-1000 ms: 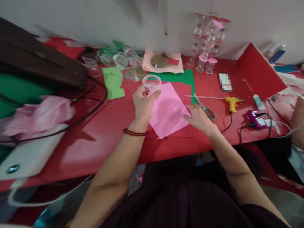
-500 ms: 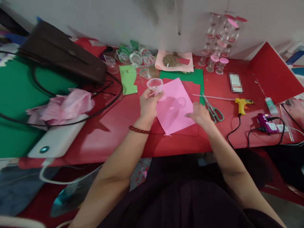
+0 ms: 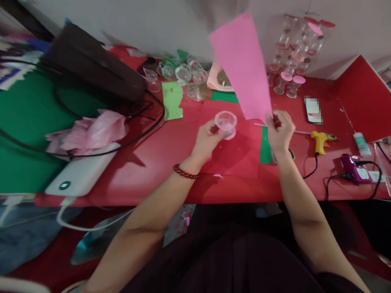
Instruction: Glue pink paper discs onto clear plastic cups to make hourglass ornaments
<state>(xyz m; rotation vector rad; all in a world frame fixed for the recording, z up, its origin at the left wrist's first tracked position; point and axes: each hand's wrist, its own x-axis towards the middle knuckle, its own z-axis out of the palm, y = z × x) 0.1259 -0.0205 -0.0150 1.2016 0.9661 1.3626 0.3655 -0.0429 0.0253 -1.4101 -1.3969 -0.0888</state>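
Observation:
My left hand (image 3: 207,140) grips a small clear plastic cup (image 3: 225,123) just above the red table (image 3: 146,167). My right hand (image 3: 279,132) pinches the lower corner of a pink paper sheet (image 3: 242,67), which stands lifted upright off the table. Under the cup lies a red sheet (image 3: 235,156) with a green sheet (image 3: 265,148) showing at its right edge. Scissors lie partly hidden beneath my right hand.
A yellow glue gun (image 3: 320,140) and a purple device (image 3: 354,171) with cables lie to the right. Clear cups (image 3: 183,73) and stacked cups (image 3: 290,61) stand at the back. A brown bag (image 3: 91,65), pink tissue (image 3: 91,132) and a white power bank (image 3: 79,175) sit left.
My right hand has lifted the pink sheet from flat on the table to upright. My left hand has carried the cup rightward and nearer.

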